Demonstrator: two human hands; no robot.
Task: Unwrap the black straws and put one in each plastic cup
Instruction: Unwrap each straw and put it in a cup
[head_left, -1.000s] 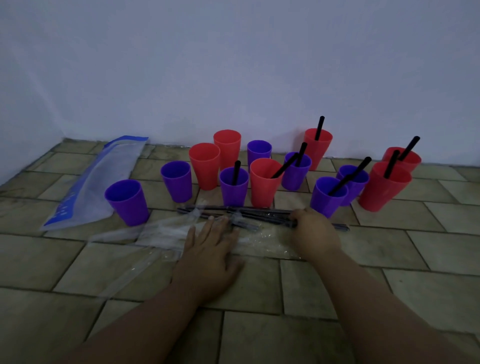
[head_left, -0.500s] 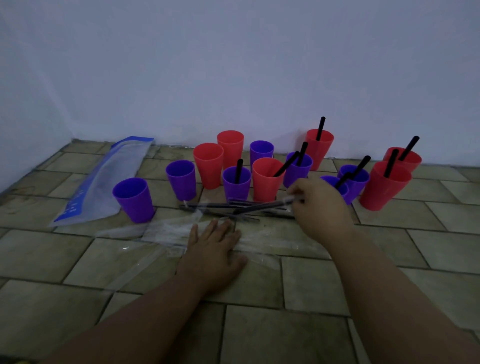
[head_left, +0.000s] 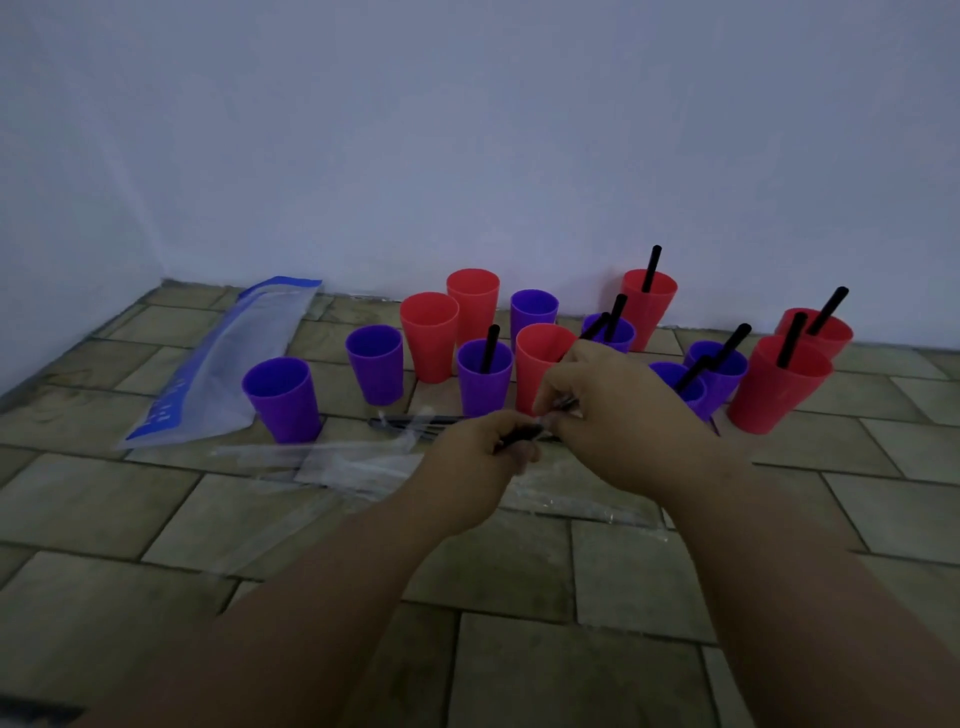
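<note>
Both hands meet above the floor in front of the cups. My left hand (head_left: 483, 457) grips one end of a wrapped black straw (head_left: 524, 434); my right hand (head_left: 608, 410) pinches its wrapper at the other end. More wrapped black straws (head_left: 410, 422) lie on the tiles behind my left hand. Several purple and red cups stand in a cluster. The purple cup (head_left: 283, 397) at far left, another purple cup (head_left: 375, 370) and two red cups (head_left: 429, 335) hold no straw. Cups to the right, such as the red one (head_left: 779, 384), each hold a black straw.
Clear empty wrappers (head_left: 332, 462) lie strewn on the tiled floor in front of the cups. A blue and clear plastic bag (head_left: 218, 364) lies at the left. A white wall (head_left: 467, 130) rises right behind the cups.
My right hand lifted one wrapped straw off the pile. My left hand left the floor and came up to grip the straw's other end.
</note>
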